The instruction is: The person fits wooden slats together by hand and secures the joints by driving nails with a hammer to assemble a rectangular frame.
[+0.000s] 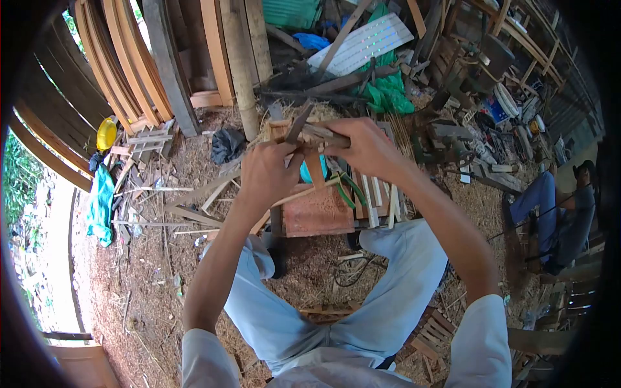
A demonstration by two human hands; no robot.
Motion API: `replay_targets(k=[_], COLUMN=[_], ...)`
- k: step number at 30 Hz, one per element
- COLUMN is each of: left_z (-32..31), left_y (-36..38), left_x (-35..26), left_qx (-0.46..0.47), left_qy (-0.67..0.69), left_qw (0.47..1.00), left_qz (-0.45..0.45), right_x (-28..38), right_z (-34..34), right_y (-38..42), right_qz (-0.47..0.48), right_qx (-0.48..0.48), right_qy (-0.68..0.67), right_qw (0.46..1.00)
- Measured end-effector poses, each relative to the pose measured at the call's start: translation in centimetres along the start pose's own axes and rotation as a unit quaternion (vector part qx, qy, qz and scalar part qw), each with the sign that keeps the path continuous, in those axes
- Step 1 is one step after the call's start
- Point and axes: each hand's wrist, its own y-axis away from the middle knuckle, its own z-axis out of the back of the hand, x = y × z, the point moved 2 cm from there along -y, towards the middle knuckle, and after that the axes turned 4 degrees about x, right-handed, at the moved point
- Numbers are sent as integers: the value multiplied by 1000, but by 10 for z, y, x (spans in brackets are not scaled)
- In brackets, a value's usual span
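The largest thing is the ground (152,271), covered with shavings and scraps. At the right side, away from the working hands, another person (572,216) sits. Before the knees there is a low reddish table (320,216), and at its right part lie some pale strips (372,197) beside a green band (352,194).

The main thing, a rough wooden piece (321,134), is in the air above the far side of this table. The right hand (365,145) has its fingers closed around one end of it. The left hand (266,171) grasps, between thumb and fingers, the base of a dark pointed piece (299,123), which stands up obliquely beside the wood. It may be a blade, but I cannot tell surely, nor whether the two pieces touch.

In my judgement, the present step is bringing these two pieces together by hand. The next move would call for a firm right grip, a well-controlled angle at the left, and fingertips kept away from the point.
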Motion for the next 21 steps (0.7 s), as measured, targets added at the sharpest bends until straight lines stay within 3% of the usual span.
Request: replay_targets(k=[1,2,4,5,7,8,10,15,17,19,20,21], left_z=[1,1,4,8,15,11,0,4,1,-1,-1,-2], left_y=[-2,-3,-5,-7,-9,-11,-12,-15,-12,-13,-15,-15], left_x=[2,4,10,11,11,17,27,15,13,13,14,14], left_qx=[1,3,-6,-11,-3,-27,-54,-48,-81,-101,-89,-77], left_qy=[72,143,135,130,145,145,148,153,86,67,83,99], left_qw=[997,989,991,991,989,989,988,987,993,992,992,992], left_qz=[-11,-23,-22,-15,-15,-16,-3,7,23,23,25,28], right_x=[4,9,5,1,-12,-26,-66,-59,-41,-20,-20,-22], right_z=[1,4,6,6,4,-4,-28,-63,-63,-64,-70,-73], right_y=[3,7,17,21,36,43,55,62,56,55,55,54], right_qz=[7,20,32,42,-97,-87,-239,-218,-205,-176,-117,-118], right_qx=[-6,-74,-188,-194,-265,-270,-246,-212,-217,-215,-236,-235], right_qy=[4,-1,8,9,-32,-32,-84,-58,-54,-163,-164,-165], right_qw=[1000,997,982,980,959,958,936,951,953,947,951,951])
